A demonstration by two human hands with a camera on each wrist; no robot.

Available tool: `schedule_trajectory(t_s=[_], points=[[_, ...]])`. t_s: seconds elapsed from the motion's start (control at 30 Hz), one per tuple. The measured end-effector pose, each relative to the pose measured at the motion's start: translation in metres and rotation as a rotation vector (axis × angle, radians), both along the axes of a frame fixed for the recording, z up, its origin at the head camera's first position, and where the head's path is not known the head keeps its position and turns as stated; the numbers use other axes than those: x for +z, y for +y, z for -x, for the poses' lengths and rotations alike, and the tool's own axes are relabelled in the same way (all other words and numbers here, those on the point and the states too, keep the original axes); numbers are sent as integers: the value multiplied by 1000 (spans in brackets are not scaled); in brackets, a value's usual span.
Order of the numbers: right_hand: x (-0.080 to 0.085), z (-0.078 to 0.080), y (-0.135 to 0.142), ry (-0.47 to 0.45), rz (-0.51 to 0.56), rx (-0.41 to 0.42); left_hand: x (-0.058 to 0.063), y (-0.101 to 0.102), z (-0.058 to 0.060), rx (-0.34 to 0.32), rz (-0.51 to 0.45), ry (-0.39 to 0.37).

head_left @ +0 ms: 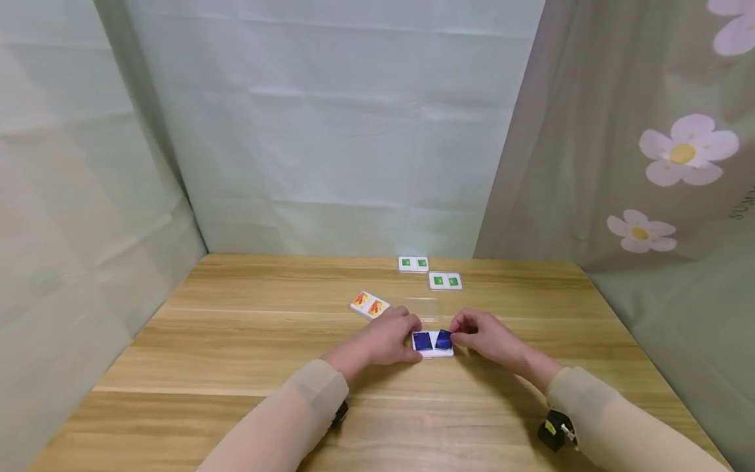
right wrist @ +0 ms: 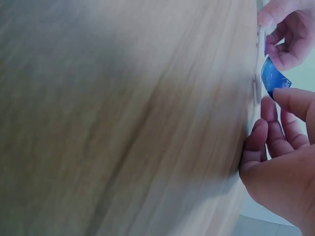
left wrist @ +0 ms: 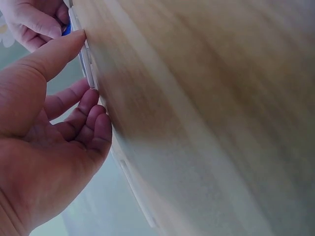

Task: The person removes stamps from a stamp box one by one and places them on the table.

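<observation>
A flat white rectangular case point(head_left: 438, 352) lies on the wooden table between the two hands. On its left half sits a dark blue square piece point(head_left: 422, 341). My left hand point(head_left: 386, 337) holds the case by its left end, thumb at the near edge and fingers at the far edge. At the right half, a second blue square piece point(right wrist: 273, 77) is tilted, with one corner pinched between thumb and fingertip of my right hand point(head_left: 486, 335). In the left wrist view, the case is seen edge-on and most of the blue pieces are hidden.
A clear rectangular cover point(head_left: 422, 308) lies just behind the case. Left of it is a white case with two orange pictures point(head_left: 369, 304), partly next to the left hand. Farther back lie two white cases with green pictures point(head_left: 445, 281). Curtains point(head_left: 342, 131) enclose the table.
</observation>
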State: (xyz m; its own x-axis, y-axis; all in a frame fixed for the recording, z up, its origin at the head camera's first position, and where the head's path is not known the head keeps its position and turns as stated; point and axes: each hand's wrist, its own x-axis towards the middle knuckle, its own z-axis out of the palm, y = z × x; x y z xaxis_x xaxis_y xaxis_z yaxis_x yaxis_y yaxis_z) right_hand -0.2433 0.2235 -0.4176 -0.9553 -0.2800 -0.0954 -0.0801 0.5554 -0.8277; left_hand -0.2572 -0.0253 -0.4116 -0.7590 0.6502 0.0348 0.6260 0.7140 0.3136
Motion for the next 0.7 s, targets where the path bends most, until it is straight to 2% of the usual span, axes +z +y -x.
schedule_trajectory(t_s=[0.37, 0.57, 0.7], points=[[2, 3, 15, 53, -2, -16, 0, 4, -2, 14, 14, -21], [7, 11, 27, 70, -25, -49, 0, 3, -2, 30, 20, -31], [10, 20, 37, 64, 0, -69, -2, 1, -1, 32, 21, -25]])
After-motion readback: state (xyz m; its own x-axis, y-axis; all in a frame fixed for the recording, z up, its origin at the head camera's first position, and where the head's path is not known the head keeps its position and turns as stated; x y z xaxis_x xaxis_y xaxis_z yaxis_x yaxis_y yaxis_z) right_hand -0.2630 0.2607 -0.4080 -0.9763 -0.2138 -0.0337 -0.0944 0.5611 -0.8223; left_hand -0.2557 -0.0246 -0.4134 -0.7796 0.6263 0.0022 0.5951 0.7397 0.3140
